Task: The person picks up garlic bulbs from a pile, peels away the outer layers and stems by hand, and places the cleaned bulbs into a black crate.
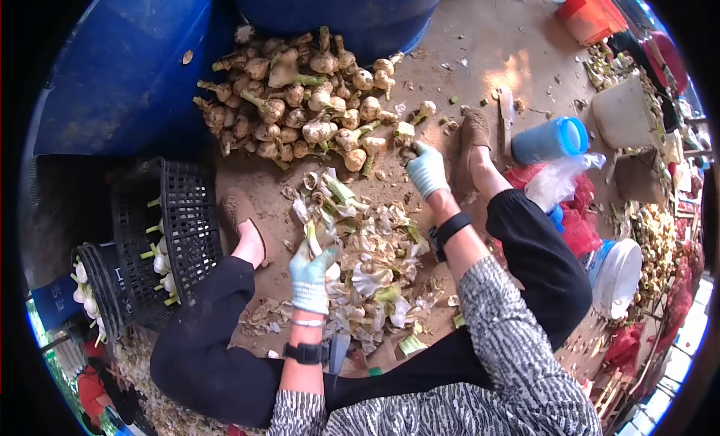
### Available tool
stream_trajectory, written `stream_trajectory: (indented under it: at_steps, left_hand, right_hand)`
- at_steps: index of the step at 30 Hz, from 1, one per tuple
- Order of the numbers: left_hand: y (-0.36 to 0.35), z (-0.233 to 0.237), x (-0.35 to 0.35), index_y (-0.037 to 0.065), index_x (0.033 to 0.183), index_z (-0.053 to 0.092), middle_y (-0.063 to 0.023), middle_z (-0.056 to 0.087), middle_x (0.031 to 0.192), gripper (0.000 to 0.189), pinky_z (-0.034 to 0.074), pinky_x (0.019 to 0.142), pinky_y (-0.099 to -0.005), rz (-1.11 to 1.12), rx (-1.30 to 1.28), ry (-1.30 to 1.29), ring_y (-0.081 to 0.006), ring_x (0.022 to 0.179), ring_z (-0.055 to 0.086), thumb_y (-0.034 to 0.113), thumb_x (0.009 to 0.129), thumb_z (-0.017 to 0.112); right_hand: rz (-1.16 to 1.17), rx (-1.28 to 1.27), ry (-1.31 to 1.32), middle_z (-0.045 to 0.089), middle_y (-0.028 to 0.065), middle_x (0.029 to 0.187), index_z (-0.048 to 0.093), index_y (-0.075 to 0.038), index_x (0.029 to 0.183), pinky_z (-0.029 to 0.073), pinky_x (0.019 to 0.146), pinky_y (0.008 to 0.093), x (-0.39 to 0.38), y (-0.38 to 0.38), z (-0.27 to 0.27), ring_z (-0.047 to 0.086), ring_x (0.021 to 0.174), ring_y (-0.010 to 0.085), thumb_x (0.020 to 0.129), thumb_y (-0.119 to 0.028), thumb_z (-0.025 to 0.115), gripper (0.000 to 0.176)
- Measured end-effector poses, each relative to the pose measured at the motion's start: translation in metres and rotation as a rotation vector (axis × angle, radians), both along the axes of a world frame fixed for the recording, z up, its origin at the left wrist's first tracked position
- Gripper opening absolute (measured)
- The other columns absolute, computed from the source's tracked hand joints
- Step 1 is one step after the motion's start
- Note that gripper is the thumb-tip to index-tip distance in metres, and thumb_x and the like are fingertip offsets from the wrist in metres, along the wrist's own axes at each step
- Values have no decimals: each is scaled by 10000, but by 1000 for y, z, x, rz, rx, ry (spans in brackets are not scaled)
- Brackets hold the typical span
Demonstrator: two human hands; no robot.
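Observation:
My gloved left hand (pixel 311 271) is closed on a peeled white garlic bulb (pixel 313 239) with a short green stalk, held above a heap of torn skins and leaves (pixel 367 263). My gloved right hand (pixel 427 168) reaches forward to the near edge of a pile of unpeeled, dirty garlic bulbs (pixel 300 98) on the ground. Its fingers curl at a bulb there; whether it grips one I cannot tell. Both wrists wear dark bands.
Blue barrels (pixel 127 68) stand behind the pile. A black crate (pixel 180 226) with peeled bulbs lies at my left, a second basket (pixel 97 286) beside it. At right are a knife (pixel 506 113), a blue bottle (pixel 551 140), red mesh bags (pixel 574 226), a white bucket (pixel 619 275).

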State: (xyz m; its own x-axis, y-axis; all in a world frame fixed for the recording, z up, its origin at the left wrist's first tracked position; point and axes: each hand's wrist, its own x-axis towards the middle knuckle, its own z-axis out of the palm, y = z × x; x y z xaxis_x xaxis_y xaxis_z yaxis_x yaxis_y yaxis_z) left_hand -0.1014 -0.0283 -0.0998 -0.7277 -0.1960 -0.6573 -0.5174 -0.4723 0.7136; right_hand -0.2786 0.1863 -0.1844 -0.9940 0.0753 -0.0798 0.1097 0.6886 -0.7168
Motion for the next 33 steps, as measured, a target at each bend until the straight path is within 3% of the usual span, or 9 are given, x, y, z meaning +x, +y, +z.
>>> stream_trajectory:
  at_steps: [10, 15, 18, 20, 21, 24, 26, 28, 33]
  left_hand:
    - [15, -2, 35, -30, 925, 574, -125, 630, 789, 316, 530, 485, -318, 63, 316, -93, -227, 610, 626, 230, 766, 660]
    - [1, -31, 31, 84, 879, 565, 47, 476, 655, 122, 395, 439, -230, -75, -67, -141, -82, 521, 475, 82, 764, 608]
    - [11, -18, -5, 58, 800, 534, 26, 460, 637, 147, 393, 460, -254, -31, -208, -98, -96, 514, 466, -16, 688, 594]
    - [14, -35, -22, -10, 1085, 511, -62, 546, 903, 424, 451, 517, -248, -68, -185, 222, -141, 681, 537, -24, 678, 631]
    - [13, -36, -34, -23, 1232, 424, -86, 528, 1052, 626, 486, 615, -273, -127, -270, 340, -163, 759, 550, 18, 667, 689]
    - [7, -81, -33, -29, 1247, 411, -104, 535, 1089, 686, 483, 712, -270, -340, -569, 458, -171, 817, 564, 27, 634, 715]
    - [17, -46, -21, -39, 1243, 406, -101, 555, 1077, 678, 480, 728, -265, -348, -190, 340, -162, 838, 569, 11, 630, 690]
    - [10, -39, -8, -13, 1186, 467, -105, 583, 970, 545, 488, 717, -281, -542, -423, 466, -163, 797, 579, 69, 683, 660]
    - [15, 17, 9, -36, 1179, 462, -86, 576, 994, 536, 478, 734, -263, -553, -222, 395, -157, 836, 573, 44, 690, 667]
  right_hand:
    - [-63, 244, -108, 495, 199, 1085, 442, -106, 1196, 449, 814, 410, -11, 0, -15, 535, 973, 367, 683, -42, 560, 530]
    - [43, 12, 15, 595, 177, 753, 613, -28, 801, 478, 605, 416, -52, 10, -74, 593, 710, 342, 792, -92, 438, 186]
    - [166, 286, 50, 567, 199, 628, 610, -28, 668, 446, 515, 418, -24, 8, -54, 548, 564, 324, 710, -165, 535, 162]
    - [72, 1, 137, 567, 196, 634, 607, -22, 671, 450, 558, 433, 18, -5, -27, 549, 582, 332, 641, -178, 572, 163]
    - [138, -82, -123, 592, 196, 860, 610, -61, 920, 467, 689, 407, 38, -13, 9, 567, 785, 332, 714, -224, 569, 265]
    - [79, -639, -221, 605, 158, 835, 576, -13, 979, 468, 689, 333, 109, -31, 82, 584, 763, 224, 753, -260, 602, 336]
    - [-54, -830, -350, 577, 63, 730, 566, -3, 892, 445, 596, 277, 138, -37, 96, 500, 646, 106, 773, -230, 629, 264]
    - [-50, -903, -366, 591, 60, 749, 576, -11, 918, 453, 628, 282, 156, -28, 122, 515, 676, 109, 782, -249, 631, 280]
    - [153, -665, -134, 611, 115, 740, 586, 0, 991, 460, 631, 318, 166, -30, 111, 544, 672, 146, 782, -269, 624, 343]
